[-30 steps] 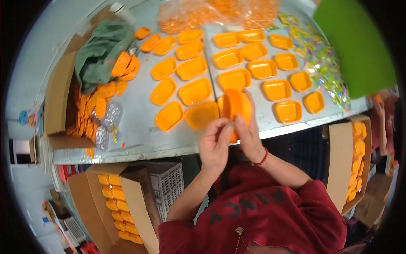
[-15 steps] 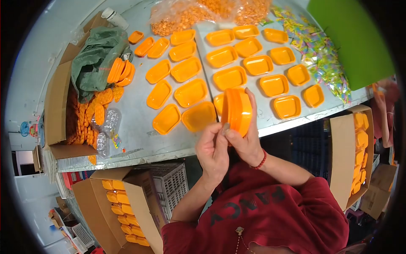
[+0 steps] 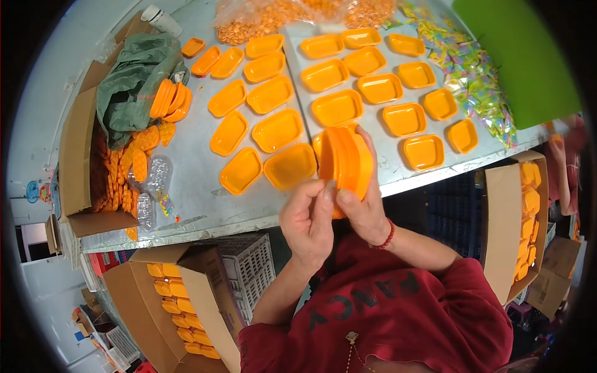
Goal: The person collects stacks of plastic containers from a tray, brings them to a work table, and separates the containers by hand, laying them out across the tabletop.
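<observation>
In the head view, my right hand (image 3: 367, 208) holds a stack of nested orange trays (image 3: 348, 163) on edge, its fingers behind the stack and thumb at the lower front. My left hand (image 3: 309, 224) pinches at the stack's lower left edge with thumb and forefinger; whether a tray rim is between them is too small to tell. Behind the stack an orange tray on the table is partly hidden. Just left of it lies a shallow orange tray (image 3: 290, 166). Several more orange trays (image 3: 337, 108) stand in rows beyond the hands.
At the left, a cardboard box (image 3: 79, 155) holds orange pieces and a green bag (image 3: 134, 87). Colourful packets (image 3: 479, 93) lie at the right by a green panel (image 3: 519, 62). Boxes of orange containers (image 3: 530, 217) stand below the table. Another person's arm (image 3: 563, 174) shows far right.
The stack has turned slightly, showing more of its layered rims. My left hand has shifted a little left and its fingertips sit slightly apart from where they were. The view has moved slightly.
</observation>
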`<state>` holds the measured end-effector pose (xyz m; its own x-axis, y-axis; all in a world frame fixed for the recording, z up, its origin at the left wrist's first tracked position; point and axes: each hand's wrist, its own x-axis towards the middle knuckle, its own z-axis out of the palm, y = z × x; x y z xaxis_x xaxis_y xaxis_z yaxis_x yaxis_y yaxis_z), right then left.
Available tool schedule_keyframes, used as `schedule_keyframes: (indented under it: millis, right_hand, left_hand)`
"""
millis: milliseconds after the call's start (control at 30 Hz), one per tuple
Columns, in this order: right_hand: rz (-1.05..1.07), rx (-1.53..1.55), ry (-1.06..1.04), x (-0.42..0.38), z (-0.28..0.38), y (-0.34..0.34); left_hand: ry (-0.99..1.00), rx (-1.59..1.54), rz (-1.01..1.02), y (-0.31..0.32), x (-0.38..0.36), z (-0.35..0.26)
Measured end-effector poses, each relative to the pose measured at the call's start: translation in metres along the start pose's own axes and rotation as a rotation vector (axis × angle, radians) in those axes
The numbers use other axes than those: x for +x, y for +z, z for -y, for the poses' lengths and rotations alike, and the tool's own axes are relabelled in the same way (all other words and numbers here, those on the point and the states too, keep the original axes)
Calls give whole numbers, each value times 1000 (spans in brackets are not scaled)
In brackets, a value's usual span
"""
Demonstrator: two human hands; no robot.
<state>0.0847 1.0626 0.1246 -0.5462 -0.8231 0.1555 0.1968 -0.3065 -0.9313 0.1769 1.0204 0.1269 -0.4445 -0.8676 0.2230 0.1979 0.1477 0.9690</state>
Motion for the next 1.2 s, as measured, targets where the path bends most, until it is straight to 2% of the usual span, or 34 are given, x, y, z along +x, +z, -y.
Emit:
schedule_keyframes:
  millis: [67,167,233,267,333,367,433,467,500,567,600,667,800,867,933,1000,1067,1133,1200]
  right_hand:
    - [57,-26,12,0,0,-2]
    - [34,-53,-12,1,0,2]
    - [-4,-107,-9,1,-10,-4]
    - [-44,-161,-6,3,-18,-5]
    - [-173,249,184,10,-22,-1]
    - [-180,315,279,12,-29,-14]
    - [-151,77,196,14,-39,-32]
    - [-123,-38,137,14,-38,-32]
    - [-108,-30,132,14,-38,-27]
    - [-126,-4,155,13,-39,-19]
    - [-125,-1,152,12,-40,-17]
    - [-118,81,247,14,-42,-14]
    - [-111,74,269,17,-44,-17]
    - [-66,24,246,19,-44,-16]
    - [-7,-16,206,20,-49,-14]
    - [13,70,267,21,-45,-1]
    - [28,-94,185,21,-47,4]
    - [81,-146,113,21,-25,13]
    - [80,-166,5,17,-22,10]
  left_hand:
    - [-6,-19,-17,1,0,-2]
    - [-55,-147,-25,3,2,-2]
    - [-14,-53,-30,4,5,3]
    - [15,56,36,-3,5,8]
    - [110,210,-66,-18,19,3]
    - [126,234,-90,-32,32,0]
    - [362,759,-98,-75,68,-3]
    - [469,919,-82,-100,91,8]
    - [578,1077,-62,-129,114,27]
    - [640,1368,48,-192,153,59]
    - [644,1370,47,-215,164,72]
    - [563,1433,207,-249,182,93]
    - [652,1451,225,-257,193,107]
    - [802,1333,-23,-235,191,99]
    - [487,1089,-25,-188,160,62]
    - [16,620,56,-121,110,21]
    - [-105,321,257,-74,65,4]
    - [-247,-99,184,-45,34,4]
    - [-228,-82,153,-34,21,8]
